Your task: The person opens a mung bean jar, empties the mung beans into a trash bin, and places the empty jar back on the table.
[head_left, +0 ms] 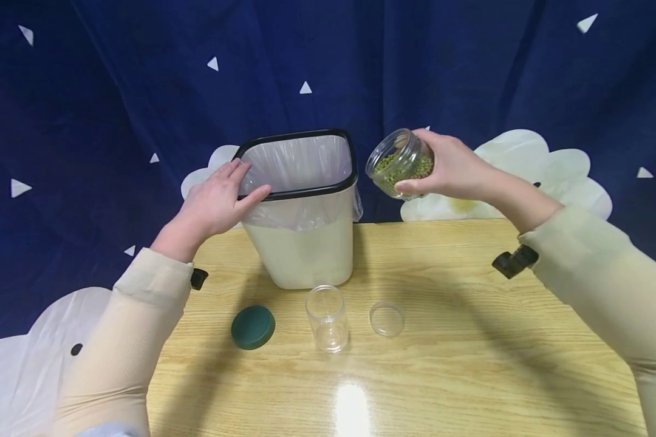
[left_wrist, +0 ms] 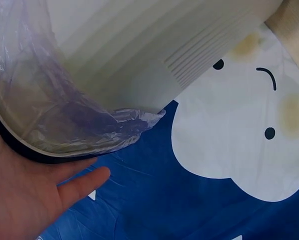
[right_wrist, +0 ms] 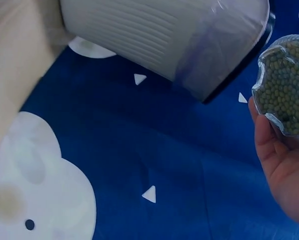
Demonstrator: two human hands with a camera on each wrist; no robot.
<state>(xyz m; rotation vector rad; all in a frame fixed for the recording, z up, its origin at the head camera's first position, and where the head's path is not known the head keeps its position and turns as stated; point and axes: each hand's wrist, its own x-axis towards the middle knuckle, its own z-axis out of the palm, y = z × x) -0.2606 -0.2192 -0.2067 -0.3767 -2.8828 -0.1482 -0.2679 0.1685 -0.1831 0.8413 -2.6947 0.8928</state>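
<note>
My right hand (head_left: 459,167) grips a clear jar (head_left: 399,164) part filled with green mung beans (right_wrist: 284,90). The jar is tilted in the air to the right of the bin, its mouth facing left towards it. My left hand (head_left: 213,197) rests on the left corner of the black rim (head_left: 311,193) of a white trash bin (head_left: 311,249), fingers and thumb spread. In the left wrist view, the left hand (left_wrist: 29,195) lies against the rim. A clear plastic bag (head_left: 300,161) lines the bin and folds over its edge.
On the wooden table (head_left: 443,376), in front of the bin, stand a dark green lid (head_left: 253,328), a clear cylindrical jar (head_left: 328,321) and a clear round lid (head_left: 386,319). Behind hangs a blue curtain (head_left: 443,67) with white triangles and clouds.
</note>
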